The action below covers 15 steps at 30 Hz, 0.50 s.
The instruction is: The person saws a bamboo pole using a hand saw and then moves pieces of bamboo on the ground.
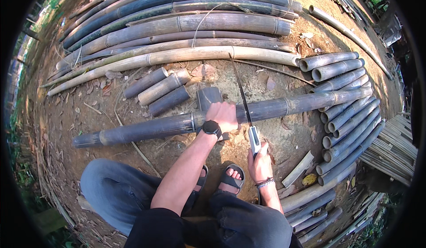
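A long dark bamboo pole (155, 130) lies crosswise in front of me, its right end on a stack of cut pieces. My left hand (222, 116), with a black watch at the wrist, is closed over the pole near its middle. My right hand (260, 163) grips the pale handle of a hand saw (244, 98). The thin dark blade crosses the pole just right of my left hand and points away from me. Whether its teeth are in a cut I cannot tell. Under the pole by my left hand is a short bamboo piece (208, 95), partly hidden.
Long bamboo poles (146, 28) lie side by side at the back. Short cut pieces (164, 86) rest left of centre. A stack of cut bamboo (346, 124) stands at the right, with split strips (390, 148) beyond. My sandalled foot (231, 179) is close below the pole.
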Motion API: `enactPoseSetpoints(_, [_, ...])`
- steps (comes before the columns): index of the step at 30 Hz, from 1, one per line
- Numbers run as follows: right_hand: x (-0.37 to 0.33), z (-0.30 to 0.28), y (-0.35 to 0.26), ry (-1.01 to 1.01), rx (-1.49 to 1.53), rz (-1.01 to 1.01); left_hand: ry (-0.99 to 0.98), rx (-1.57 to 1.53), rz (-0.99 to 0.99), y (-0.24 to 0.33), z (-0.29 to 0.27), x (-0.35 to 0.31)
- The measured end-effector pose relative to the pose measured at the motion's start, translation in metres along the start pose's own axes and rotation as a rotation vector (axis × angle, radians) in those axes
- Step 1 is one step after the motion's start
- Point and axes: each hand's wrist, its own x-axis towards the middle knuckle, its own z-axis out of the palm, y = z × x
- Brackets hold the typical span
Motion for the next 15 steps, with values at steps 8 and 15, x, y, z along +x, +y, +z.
enactPoseSetpoints(8, [0.004, 0.005, -0.002, 0.027, -0.010, 0.008, 0.062, -0.001, 0.028, -0.005, 0.003, 0.000])
enactPoseSetpoints(15, [0.000, -0.001, -0.005, -0.019, -0.004, 0.057, 0.008, -0.017, 0.012, -0.002, 0.001, 0.000])
